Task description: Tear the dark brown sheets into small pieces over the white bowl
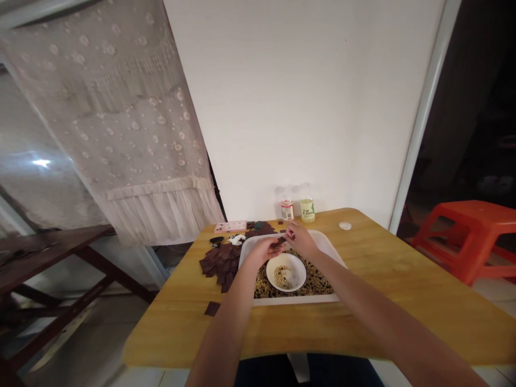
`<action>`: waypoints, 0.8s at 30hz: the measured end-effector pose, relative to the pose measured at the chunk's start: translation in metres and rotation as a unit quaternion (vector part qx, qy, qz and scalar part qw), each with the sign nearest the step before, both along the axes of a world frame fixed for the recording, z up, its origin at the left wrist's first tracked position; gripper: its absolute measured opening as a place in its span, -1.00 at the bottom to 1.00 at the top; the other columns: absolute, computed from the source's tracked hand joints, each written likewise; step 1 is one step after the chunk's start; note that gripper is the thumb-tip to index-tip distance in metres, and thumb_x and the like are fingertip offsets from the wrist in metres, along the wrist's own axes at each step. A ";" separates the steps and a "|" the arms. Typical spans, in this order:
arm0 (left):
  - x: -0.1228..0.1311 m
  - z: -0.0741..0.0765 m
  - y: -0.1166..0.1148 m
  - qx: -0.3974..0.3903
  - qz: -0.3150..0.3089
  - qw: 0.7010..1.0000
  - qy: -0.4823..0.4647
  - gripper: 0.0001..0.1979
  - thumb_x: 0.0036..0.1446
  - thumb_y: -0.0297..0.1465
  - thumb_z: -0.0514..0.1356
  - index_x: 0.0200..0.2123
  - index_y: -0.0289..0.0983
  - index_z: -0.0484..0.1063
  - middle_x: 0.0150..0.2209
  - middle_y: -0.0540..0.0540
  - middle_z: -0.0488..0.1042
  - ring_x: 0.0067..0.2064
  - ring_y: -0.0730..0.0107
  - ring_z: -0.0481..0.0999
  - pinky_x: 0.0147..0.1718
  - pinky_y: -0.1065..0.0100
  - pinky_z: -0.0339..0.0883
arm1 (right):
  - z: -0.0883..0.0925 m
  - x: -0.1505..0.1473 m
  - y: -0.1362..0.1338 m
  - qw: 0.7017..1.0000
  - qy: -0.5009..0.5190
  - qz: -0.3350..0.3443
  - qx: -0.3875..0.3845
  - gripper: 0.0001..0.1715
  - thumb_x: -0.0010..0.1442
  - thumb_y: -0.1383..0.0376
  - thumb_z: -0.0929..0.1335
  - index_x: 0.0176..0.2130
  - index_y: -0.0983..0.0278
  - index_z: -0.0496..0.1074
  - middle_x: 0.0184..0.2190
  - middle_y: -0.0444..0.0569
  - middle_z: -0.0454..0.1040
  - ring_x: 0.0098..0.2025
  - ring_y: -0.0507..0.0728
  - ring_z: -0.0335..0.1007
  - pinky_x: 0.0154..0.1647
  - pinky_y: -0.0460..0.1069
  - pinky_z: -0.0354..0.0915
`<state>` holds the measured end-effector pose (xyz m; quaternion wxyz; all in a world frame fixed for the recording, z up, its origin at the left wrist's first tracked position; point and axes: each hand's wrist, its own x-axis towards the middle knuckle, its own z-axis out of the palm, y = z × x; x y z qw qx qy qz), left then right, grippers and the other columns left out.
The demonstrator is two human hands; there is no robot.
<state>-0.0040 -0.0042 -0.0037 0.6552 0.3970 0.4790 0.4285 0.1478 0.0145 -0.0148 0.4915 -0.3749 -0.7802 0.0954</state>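
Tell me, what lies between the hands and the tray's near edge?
A white bowl with pale beans, sitting on the mixed beans in the tray, in the head view. The left hand and right hand hold a brown square just beyond it.

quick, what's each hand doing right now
Left hand: closed on one end of a dark brown square piece.
Right hand: fingers pinched on the other end of that piece.

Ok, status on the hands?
Both busy: left hand and right hand hold one brown square between them. Over white tray of beans, bowl below. Pile of squares left of tray.
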 end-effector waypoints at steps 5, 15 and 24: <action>0.000 0.001 -0.001 -0.008 0.002 1.000 0.006 -0.90 0.02 -0.52 0.09 -0.43 -0.39 0.41 -0.46 -0.19 0.53 -0.49 0.44 0.51 -0.35 0.41 0.41 | 0.001 0.000 0.000 1.000 0.004 0.004 0.000 -0.77 -0.02 0.43 0.21 -0.58 0.25 0.01 -0.54 -0.16 0.11 -0.49 0.01 0.06 -0.47 -0.10 0.03; -0.002 -0.003 0.003 -0.004 -0.004 1.000 0.006 -0.91 0.01 -0.52 0.13 -0.41 -0.41 0.42 -0.42 -0.22 0.54 -0.46 0.42 0.52 -0.38 0.44 0.40 | 0.001 0.000 0.000 1.000 0.006 0.000 -0.002 -0.77 -0.04 0.44 0.22 -0.57 0.24 0.01 -0.54 -0.16 0.11 -0.49 0.01 0.06 -0.47 -0.10 0.03; -0.002 -0.002 0.003 -0.011 -0.007 1.000 0.013 -0.89 0.03 -0.53 0.09 -0.40 -0.40 0.42 -0.43 -0.19 0.54 -0.48 0.45 0.51 -0.39 0.46 0.39 | 0.003 -0.001 -0.001 1.000 0.011 0.003 -0.002 -0.76 -0.05 0.43 0.22 -0.58 0.24 0.00 -0.55 -0.17 0.10 -0.50 0.01 0.04 -0.46 -0.10 0.04</action>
